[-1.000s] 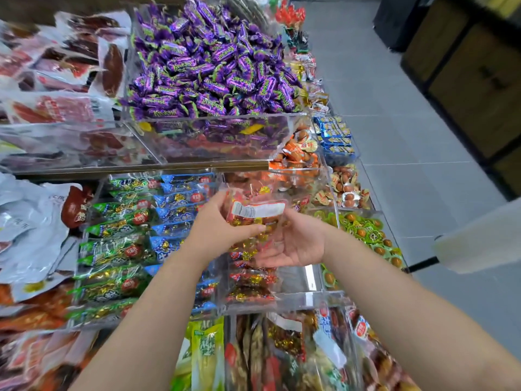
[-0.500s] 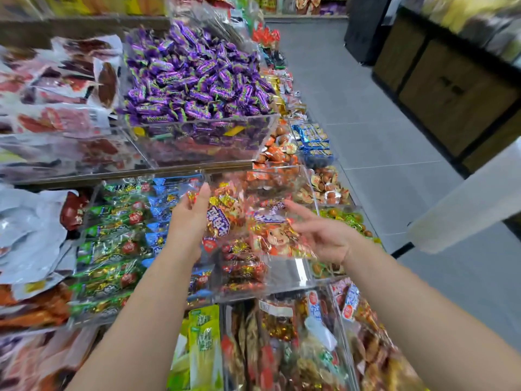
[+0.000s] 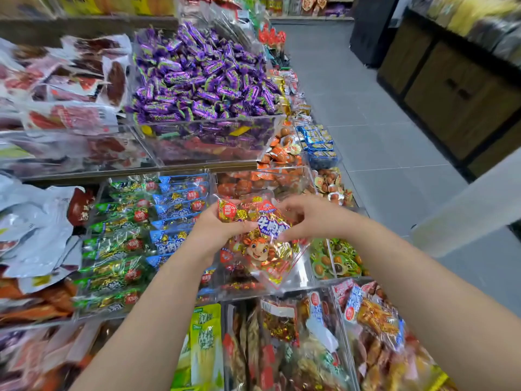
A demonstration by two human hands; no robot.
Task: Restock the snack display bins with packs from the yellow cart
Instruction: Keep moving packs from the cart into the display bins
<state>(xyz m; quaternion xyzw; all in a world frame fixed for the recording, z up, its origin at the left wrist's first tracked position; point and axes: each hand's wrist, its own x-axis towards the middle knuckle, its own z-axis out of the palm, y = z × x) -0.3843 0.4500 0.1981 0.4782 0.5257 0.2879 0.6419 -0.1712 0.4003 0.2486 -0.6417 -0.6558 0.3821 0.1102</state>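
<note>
Snack pack (image 3: 265, 244) held above the clear bin (image 3: 306, 273), left hand (image 3: 218, 230) curled round its 10 o'clock corner, right hand (image 3: 307, 218) pinching its 2 o'clock edge; best lowered flat, label up, toward 6 o'clock, both hands releasing together.

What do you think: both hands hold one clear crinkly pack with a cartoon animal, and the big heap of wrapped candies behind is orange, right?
Not quite: in the head view the heap of wrapped candies is purple, not orange. The left hand and right hand do both hold the clear crinkly pack with a cartoon animal.
</note>
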